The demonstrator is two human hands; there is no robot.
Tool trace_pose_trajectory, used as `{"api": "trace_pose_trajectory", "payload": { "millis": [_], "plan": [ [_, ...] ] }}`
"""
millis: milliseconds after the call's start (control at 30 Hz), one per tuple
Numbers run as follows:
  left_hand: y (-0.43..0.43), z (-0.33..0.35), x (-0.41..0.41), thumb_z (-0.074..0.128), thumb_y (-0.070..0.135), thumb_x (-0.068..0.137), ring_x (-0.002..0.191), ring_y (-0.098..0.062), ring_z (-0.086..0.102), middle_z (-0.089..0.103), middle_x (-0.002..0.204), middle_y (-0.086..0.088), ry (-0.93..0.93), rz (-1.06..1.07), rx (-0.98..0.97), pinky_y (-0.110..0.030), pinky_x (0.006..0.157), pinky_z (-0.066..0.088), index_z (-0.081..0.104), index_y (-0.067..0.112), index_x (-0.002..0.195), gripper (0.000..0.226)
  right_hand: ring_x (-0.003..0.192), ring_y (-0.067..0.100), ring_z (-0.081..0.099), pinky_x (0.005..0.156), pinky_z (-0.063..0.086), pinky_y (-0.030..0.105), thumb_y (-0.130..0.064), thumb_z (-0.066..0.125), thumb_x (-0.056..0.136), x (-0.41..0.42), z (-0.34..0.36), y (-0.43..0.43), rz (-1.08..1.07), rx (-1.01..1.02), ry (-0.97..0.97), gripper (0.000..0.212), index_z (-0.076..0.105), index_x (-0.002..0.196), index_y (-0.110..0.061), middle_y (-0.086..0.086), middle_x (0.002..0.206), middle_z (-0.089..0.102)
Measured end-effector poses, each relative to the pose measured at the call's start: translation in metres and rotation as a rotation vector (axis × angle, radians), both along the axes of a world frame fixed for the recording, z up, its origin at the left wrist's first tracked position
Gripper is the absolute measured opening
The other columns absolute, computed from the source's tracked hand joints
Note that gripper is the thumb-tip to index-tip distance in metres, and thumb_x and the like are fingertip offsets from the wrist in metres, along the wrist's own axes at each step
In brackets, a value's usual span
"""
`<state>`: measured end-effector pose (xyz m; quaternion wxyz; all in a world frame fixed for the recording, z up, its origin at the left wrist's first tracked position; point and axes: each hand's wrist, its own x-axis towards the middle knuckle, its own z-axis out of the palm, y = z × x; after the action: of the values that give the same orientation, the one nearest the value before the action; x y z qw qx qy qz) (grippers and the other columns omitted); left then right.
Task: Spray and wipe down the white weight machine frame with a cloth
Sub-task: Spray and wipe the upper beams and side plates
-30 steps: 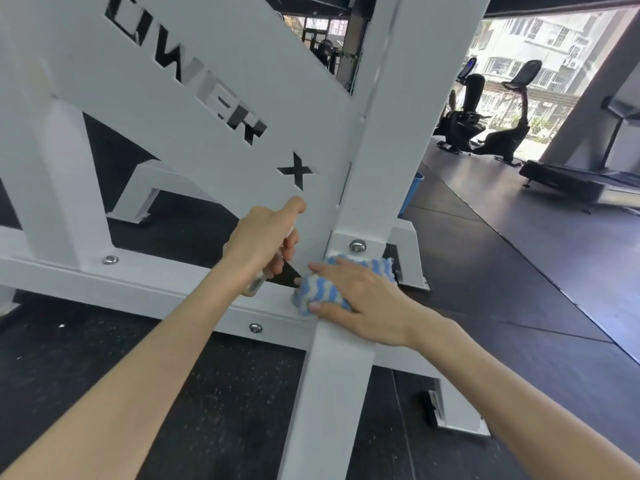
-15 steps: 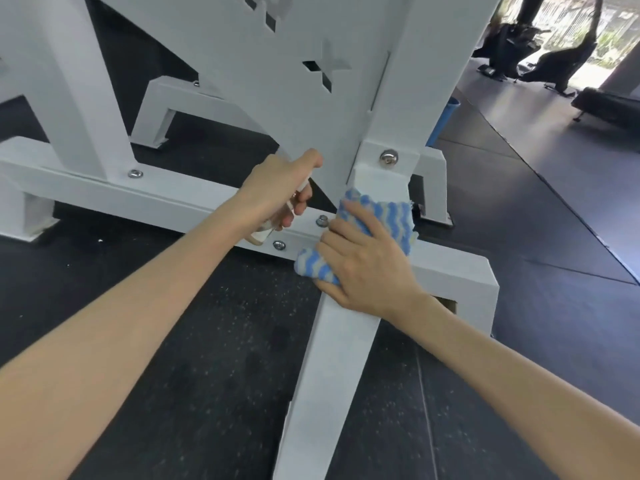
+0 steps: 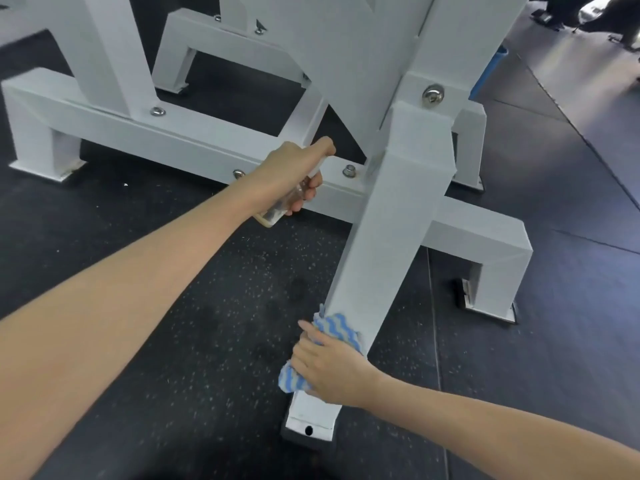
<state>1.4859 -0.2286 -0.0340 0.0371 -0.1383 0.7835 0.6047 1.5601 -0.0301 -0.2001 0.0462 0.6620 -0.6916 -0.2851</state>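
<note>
The white weight machine frame (image 3: 391, 216) fills the upper view, with one slanted leg running down to a foot plate (image 3: 310, 419) on the floor. My right hand (image 3: 332, 365) presses a blue-and-white striped cloth (image 3: 334, 329) against the lower end of that leg, just above the foot. My left hand (image 3: 294, 174) grips a small clear spray bottle (image 3: 277, 211) beside the horizontal base beam, with its nozzle near a bolt (image 3: 349, 170).
Black speckled rubber floor (image 3: 207, 306) lies under the frame. Bolted feet stand at the left (image 3: 45, 168) and right (image 3: 488, 306). A blue bin edge (image 3: 491, 71) shows behind the frame, and dark exercise equipment (image 3: 588, 12) sits at the far top right.
My right hand has slid the cloth down the slanted leg from the bolted joint to near the foot. The view has tilted further down. My left hand keeps the bottle by the base beam.
</note>
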Motion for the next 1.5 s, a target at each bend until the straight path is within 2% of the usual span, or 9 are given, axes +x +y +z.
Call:
{"api": "trace_pose_trajectory", "payload": {
  "millis": [167,433,533,667,833,967,1133,1300,1500],
  "plan": [
    [-0.009,-0.004,0.000,0.046,0.048,0.093,0.038,-0.017,0.040,0.049,0.051,-0.003,-0.039,0.008,0.010,-0.025,0.049,0.038,0.046,0.013,0.059,0.048,0.112,0.028,0.058,0.114,0.006,0.050,-0.050,0.060,0.080,-0.022,0.030,0.009,-0.123,-0.171,0.116,0.041,0.068,0.101,-0.016,0.003,0.104,0.065],
    [-0.016,-0.011,0.002,0.046,0.048,0.093,0.039,-0.018,0.040,0.050,0.049,-0.002,-0.051,0.027,0.012,-0.026,0.051,0.038,0.046,0.013,0.058,0.050,0.074,0.016,0.057,0.095,0.030,0.040,-0.043,0.062,0.074,0.036,-0.046,-0.012,-0.243,0.354,-0.025,0.020,0.070,0.074,-0.025,-0.006,0.073,0.061],
    [-0.019,-0.006,0.000,0.046,0.048,0.093,0.039,-0.018,0.043,0.052,0.050,-0.002,-0.026,0.056,-0.008,-0.025,0.051,0.040,0.047,0.013,0.058,0.050,0.088,0.017,0.062,0.100,0.033,0.043,-0.043,0.070,0.072,0.016,-0.005,-0.029,-0.356,0.192,-0.067,0.023,0.072,0.078,-0.021,-0.003,0.083,0.069],
    [-0.027,0.012,-0.006,0.046,0.049,0.094,0.038,-0.017,0.041,0.049,0.049,-0.002,-0.002,0.097,0.018,-0.024,0.048,0.039,0.046,0.012,0.058,0.051,0.094,0.026,0.059,0.108,0.030,0.046,-0.033,0.047,0.089,-0.041,0.097,-0.046,-0.398,-0.040,0.262,0.032,0.071,0.093,-0.012,0.010,0.093,0.069],
    [-0.036,0.033,-0.012,0.047,0.050,0.093,0.038,-0.017,0.041,0.049,0.050,-0.003,0.034,0.151,0.028,-0.023,0.044,0.039,0.047,0.012,0.058,0.051,0.091,0.024,0.057,0.095,0.032,0.045,-0.026,0.038,0.096,-0.073,0.141,-0.073,-0.439,0.117,0.330,0.024,0.060,0.092,-0.020,0.003,0.095,0.067],
    [-0.033,0.050,-0.015,0.047,0.049,0.093,0.039,-0.017,0.040,0.048,0.050,-0.003,0.074,0.140,0.067,-0.024,0.047,0.039,0.048,0.013,0.058,0.050,0.087,0.022,0.056,0.080,0.033,0.037,-0.018,0.035,0.097,-0.049,0.130,-0.078,-0.350,0.432,0.171,0.021,0.052,0.085,-0.015,0.005,0.101,0.064],
    [-0.023,0.066,-0.018,0.049,0.049,0.090,0.038,-0.019,0.039,0.047,0.049,-0.003,0.120,0.125,0.097,-0.028,0.052,0.035,0.045,0.014,0.054,0.051,0.086,0.022,0.059,0.068,0.034,0.030,-0.029,0.038,0.094,-0.111,0.213,-0.093,-0.522,0.212,0.253,0.024,0.058,0.085,-0.019,0.001,0.100,0.065],
    [-0.024,0.076,-0.018,0.049,0.047,0.092,0.037,-0.020,0.037,0.045,0.048,-0.004,0.152,0.127,0.152,-0.027,0.048,0.033,0.044,0.011,0.056,0.051,0.080,0.027,0.048,0.076,0.043,0.031,-0.054,0.049,0.086,-0.171,0.267,-0.095,-0.819,0.001,-0.066,0.040,0.053,0.074,-0.016,0.006,0.085,0.050],
    [-0.028,0.079,-0.020,0.050,0.047,0.091,0.037,-0.021,0.038,0.047,0.047,-0.005,0.183,0.135,0.165,-0.027,0.048,0.034,0.044,0.011,0.055,0.051,0.078,0.025,0.054,0.071,0.042,0.028,-0.046,0.053,0.087,-0.151,0.264,-0.106,-0.818,0.254,-0.165,0.034,0.057,0.076,-0.014,0.004,0.080,0.054]
  ]
}}
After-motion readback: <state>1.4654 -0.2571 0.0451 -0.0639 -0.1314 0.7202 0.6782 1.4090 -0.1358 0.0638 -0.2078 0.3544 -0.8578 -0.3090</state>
